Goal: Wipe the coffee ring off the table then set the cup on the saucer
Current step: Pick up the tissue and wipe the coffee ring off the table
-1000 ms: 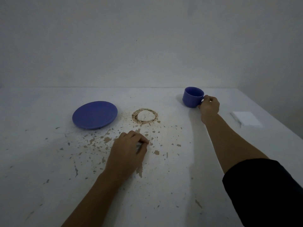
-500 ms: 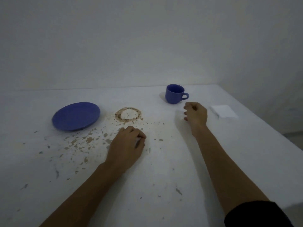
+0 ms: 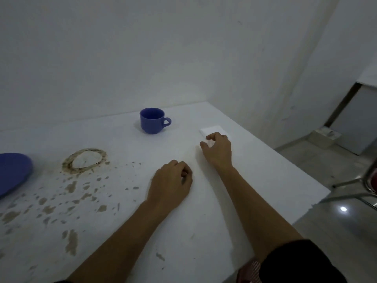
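right hand (image 3: 217,150) spread on napkin (image 3: 213,130), left (image 3: 171,181) fisted (cup (image 3: 152,120) beyond).

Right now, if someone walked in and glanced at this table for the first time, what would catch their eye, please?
Probably the brown coffee ring left of centre on the white table, with speckles scattered toward the near edge. Next, the blue ceramic cup standing upright near the wall, apart from the blue saucer cut off at the left edge. Then the right hand, open, reaching onto the white folded napkin.

The saucer (image 3: 12,172) is cut by the left edge; the right hand (image 3: 218,149) covers the napkin's (image 3: 212,129) near part.
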`<state>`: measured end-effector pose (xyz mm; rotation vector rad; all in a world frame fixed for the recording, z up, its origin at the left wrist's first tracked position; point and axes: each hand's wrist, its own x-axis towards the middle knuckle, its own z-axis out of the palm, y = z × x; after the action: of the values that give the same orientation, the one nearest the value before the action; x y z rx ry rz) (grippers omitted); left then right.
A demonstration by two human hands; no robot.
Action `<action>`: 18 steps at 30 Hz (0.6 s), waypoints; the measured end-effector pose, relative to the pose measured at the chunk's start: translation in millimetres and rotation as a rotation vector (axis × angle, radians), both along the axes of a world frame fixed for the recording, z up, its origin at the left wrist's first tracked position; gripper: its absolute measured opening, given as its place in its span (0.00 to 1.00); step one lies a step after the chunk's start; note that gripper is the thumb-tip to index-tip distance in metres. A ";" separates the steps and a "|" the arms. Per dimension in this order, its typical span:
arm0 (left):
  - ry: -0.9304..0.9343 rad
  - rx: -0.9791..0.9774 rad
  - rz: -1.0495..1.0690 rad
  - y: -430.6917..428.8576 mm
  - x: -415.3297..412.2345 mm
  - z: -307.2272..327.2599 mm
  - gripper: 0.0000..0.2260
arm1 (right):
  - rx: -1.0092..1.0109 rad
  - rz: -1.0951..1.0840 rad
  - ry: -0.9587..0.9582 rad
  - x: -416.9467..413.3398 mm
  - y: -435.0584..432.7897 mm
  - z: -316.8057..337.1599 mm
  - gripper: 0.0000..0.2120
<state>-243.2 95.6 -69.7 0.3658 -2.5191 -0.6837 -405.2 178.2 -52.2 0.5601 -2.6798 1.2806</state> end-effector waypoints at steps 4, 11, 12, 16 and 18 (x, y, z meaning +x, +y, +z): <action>0.029 -0.018 -0.001 -2.1 -0.4 -2.9 0.05 | 0.176 -0.078 0.027 -29.4 -0.6 -0.2 0.19; 0.036 -0.027 0.005 -2.3 0.6 -3.5 0.04 | 0.115 -0.043 0.088 -34.0 -4.0 -4.5 0.12; 0.027 -0.025 0.001 -1.8 1.7 -2.5 0.04 | 0.099 -0.048 0.093 -30.1 -4.0 -3.9 0.12; 0.039 0.184 0.003 -3.8 7.2 7.3 0.04 | -0.126 -0.035 0.071 1.6 -5.9 3.5 0.10; 0.092 0.408 0.054 -9.3 12.8 16.3 0.05 | -0.202 0.013 0.077 26.5 -11.2 8.5 0.08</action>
<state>-230.4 86.3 -53.3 0.5280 -2.2649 -1.1674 -378.7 167.0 -43.7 0.5878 -2.4513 1.4788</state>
